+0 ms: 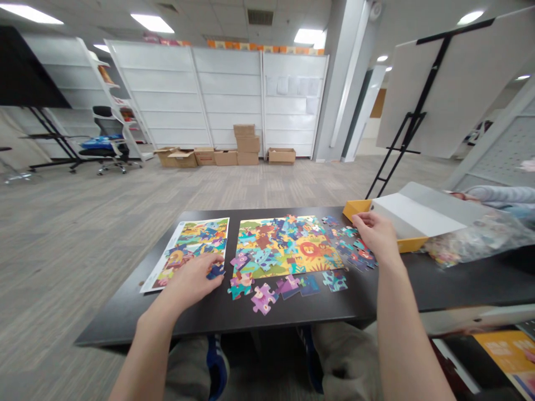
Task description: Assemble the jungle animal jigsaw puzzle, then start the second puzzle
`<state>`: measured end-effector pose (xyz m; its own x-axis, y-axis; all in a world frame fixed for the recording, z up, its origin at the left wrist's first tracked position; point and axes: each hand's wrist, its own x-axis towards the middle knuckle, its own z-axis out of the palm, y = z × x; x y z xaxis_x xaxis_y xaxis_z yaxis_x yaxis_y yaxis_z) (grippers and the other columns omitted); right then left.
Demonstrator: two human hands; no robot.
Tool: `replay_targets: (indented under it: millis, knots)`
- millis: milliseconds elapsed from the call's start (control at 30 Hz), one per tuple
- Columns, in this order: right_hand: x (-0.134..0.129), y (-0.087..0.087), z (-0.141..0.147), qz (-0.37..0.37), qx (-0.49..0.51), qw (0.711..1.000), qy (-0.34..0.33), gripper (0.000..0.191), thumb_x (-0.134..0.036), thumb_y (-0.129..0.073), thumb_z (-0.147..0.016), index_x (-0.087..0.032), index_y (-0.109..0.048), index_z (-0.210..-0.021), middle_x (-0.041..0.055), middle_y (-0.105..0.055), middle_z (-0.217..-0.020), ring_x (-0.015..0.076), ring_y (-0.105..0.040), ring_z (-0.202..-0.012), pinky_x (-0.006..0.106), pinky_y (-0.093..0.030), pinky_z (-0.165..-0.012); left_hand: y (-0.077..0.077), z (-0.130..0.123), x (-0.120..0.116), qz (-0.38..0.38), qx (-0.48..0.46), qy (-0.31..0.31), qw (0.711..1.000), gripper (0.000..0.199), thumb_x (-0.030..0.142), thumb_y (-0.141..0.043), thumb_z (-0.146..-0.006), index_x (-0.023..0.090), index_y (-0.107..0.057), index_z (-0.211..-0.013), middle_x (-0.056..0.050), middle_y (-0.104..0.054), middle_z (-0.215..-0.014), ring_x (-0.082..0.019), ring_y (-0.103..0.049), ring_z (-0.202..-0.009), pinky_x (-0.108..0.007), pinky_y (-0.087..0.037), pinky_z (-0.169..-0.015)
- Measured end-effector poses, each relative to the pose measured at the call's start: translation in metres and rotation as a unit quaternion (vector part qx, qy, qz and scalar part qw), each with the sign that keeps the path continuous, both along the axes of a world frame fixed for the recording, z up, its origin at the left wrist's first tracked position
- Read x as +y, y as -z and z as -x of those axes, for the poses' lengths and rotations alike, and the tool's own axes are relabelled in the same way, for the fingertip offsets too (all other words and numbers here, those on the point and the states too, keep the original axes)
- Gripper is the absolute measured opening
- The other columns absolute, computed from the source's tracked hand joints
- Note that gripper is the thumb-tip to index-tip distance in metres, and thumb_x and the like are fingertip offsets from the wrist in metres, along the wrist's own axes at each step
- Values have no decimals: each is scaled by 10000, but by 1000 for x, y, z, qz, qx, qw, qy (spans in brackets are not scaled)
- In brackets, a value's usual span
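Note:
My left hand rests over the right edge of a printed picture sheet, fingers curled round a dark blue puzzle piece. To its right lies a colourful jigsaw board showing a lion, with loose pieces on top. Along the board's near edge are a pink puzzle piece, a purple puzzle piece and several others. My right hand hovers by a heap of loose puzzle pieces right of the board. Its thumb and forefinger are pinched together; whatever is between them is too small to make out.
An opened yellow-and-white box stands at the right on the dark table, beside a clear plastic bag of small pieces. Behind it is a black easel stand. Cardboard boxes line the far shelving.

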<state>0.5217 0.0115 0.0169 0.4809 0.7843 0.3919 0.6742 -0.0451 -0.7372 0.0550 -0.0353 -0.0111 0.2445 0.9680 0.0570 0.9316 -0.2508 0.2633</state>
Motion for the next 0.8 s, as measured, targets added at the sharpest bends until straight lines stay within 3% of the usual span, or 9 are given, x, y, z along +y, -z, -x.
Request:
replay_targets:
  millis: [100, 200, 333, 567, 800]
  knots:
    - [10, 7, 9, 14, -58, 998, -36, 261, -352, -600, -847, -157, -760, -912, 107, -784, -871, 233, -723, -806, 322, -533, -766, 0, -2, 0, 19, 18, -11, 1000, 430, 407, -536, -829, 206, -672, -1184, -99, -733, -1240, -304, -686, -1126, -377, -520, -925]
    - [24, 11, 28, 82, -154, 981, -84, 238, -316, -580, -884, -184, -771, -934, 95, -789, -929, 239, -718, -881, 310, -512, -788, 0, -3, 0, 20, 24, -12, 999, 418, 416, -529, -845, 201, -674, -1172, -103, -742, -1214, -302, -693, -1098, -385, -517, -926]
    - [44, 15, 50, 168, -231, 956, -75, 255, -296, -539, -929, -212, -777, -961, 102, -784, -1027, 265, -708, -966, 315, -490, -786, 3, -4, 2, 4, 28, -14, 1000, 384, 389, -536, -849, 203, -681, -1152, -103, -743, -1209, -295, -693, -1098, -377, -508, -947]
    - [64, 42, 68, 147, -314, 936, -61, 348, -392, -520, -979, -162, -753, -1097, 175, -730, -1139, 307, -648, -1070, 353, -466, -872, -2, -7, 2, 14, 14, -14, 1000, 360, 388, -549, -860, 192, -686, -1129, -111, -746, -1183, -296, -690, -1080, -376, -513, -925]
    - [71, 56, 69, 160, -298, 939, -56, 447, -537, -549, -937, -158, -753, -1057, 196, -740, -1084, 340, -628, -1062, 382, -453, -859, -4, -9, 2, 17, -13, -22, 1000, 335, 350, -610, -832, 210, -700, -1124, -107, -745, -1193, -300, -691, -1081, -395, -511, -965]
